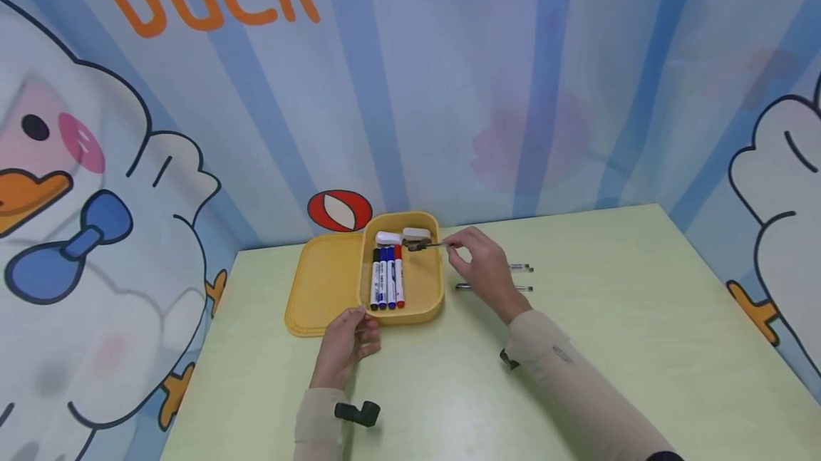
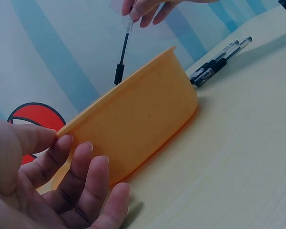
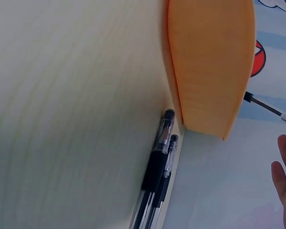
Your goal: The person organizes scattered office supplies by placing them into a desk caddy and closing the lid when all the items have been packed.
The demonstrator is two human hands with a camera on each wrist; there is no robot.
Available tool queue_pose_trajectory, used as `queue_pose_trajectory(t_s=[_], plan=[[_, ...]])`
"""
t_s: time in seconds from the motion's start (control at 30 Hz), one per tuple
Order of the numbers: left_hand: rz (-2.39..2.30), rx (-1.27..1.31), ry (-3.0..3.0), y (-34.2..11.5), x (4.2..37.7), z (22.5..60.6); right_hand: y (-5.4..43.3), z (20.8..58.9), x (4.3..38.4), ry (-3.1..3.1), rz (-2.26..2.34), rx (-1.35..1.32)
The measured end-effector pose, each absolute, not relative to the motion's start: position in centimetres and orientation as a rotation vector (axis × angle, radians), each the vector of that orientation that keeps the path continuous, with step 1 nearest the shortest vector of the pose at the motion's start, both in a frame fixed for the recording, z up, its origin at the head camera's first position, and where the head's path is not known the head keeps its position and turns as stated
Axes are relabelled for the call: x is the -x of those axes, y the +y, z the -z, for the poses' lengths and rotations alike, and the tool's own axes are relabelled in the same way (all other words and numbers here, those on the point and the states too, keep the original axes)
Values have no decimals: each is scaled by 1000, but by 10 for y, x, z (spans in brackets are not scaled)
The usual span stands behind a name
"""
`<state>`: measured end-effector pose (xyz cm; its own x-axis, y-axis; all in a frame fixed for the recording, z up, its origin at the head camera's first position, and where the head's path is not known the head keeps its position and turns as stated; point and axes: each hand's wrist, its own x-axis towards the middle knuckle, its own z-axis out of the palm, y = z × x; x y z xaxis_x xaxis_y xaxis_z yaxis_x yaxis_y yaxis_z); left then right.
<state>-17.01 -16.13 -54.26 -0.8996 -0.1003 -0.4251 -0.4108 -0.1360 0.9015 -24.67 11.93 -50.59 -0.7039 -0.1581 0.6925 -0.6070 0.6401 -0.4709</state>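
Observation:
My left hand [image 1: 343, 347] pinches the near-left rim of the yellow box [image 1: 438, 283] between thumb and forefinger. In the left wrist view the other fingers curve beside the box's outer wall. My right hand [image 1: 484, 268] holds a clear-barrelled pen [image 2: 124, 50] by its end over the right side of the box. The pen's black end points down at the opening; whether it touches anything inside is hidden. Several markers [image 1: 388, 279] with black, blue and red caps stand side by side in the box's left half. Two white objects [image 1: 388, 238] lie at its back.
Two more clear pens with black grips [image 3: 155, 171] lie on the table just right of the box. A flat yellow lid [image 1: 323, 283] lies at the box's left. Behind the pale table [image 1: 609, 318] rises a striped cartoon curtain [image 1: 442, 90].

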Motion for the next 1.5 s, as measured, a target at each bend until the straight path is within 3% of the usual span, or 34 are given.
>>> queue_pose_trajectory(t_s=[0.5, 1.5], plan=[[-2132, 586, 1911, -163, 171, 542, 90, 509, 259, -2402, -587, -672], [-2135, 613, 1905, -162, 171, 542, 55, 497, 256, -3035, -380, -1094]])
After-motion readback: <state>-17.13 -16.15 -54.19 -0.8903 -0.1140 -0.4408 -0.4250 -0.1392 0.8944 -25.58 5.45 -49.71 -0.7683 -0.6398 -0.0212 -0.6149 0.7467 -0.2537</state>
